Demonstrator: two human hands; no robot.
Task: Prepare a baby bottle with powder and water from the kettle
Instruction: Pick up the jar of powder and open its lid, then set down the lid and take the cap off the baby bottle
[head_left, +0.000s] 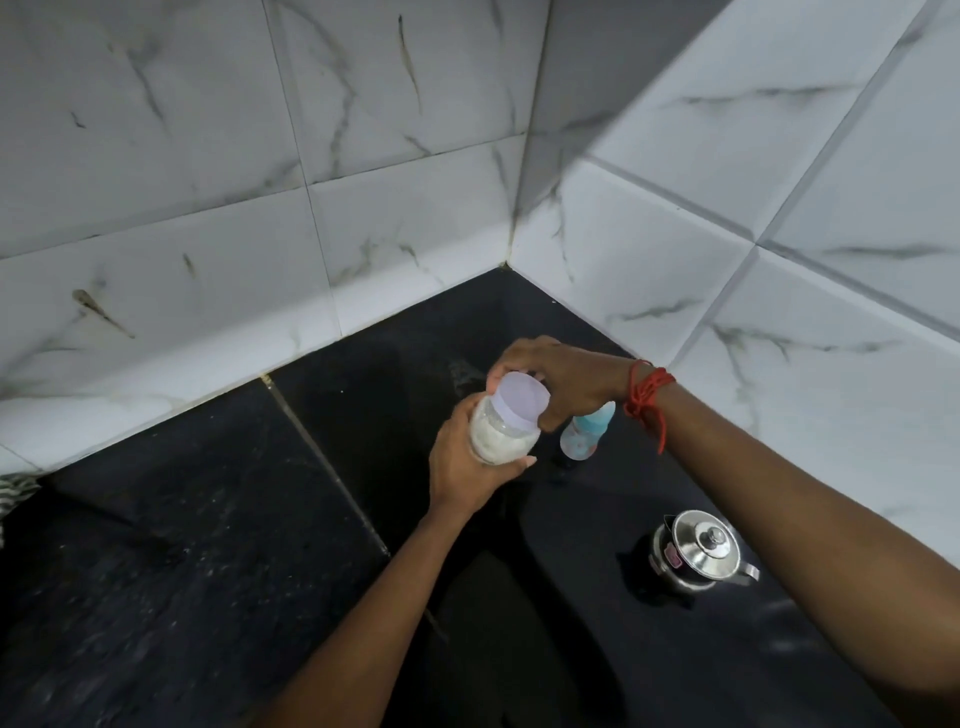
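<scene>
A clear jar of white powder (501, 437) is held tilted above the black counter. My left hand (462, 465) grips its body from below. My right hand (563, 382) curls over its pale lilac lid (522, 399), fingers on the rim. Just behind and to the right of the jar stands the baby bottle (582, 434), with a light blue top and a printed clear body, partly hidden by my right hand. A steel kettle (696, 553) with a knobbed lid sits on the counter at the lower right, under my right forearm.
The black stone counter (218, 545) runs into a corner of white marble-look wall tiles (395, 171). A patterned cloth (15, 491) shows at the left edge.
</scene>
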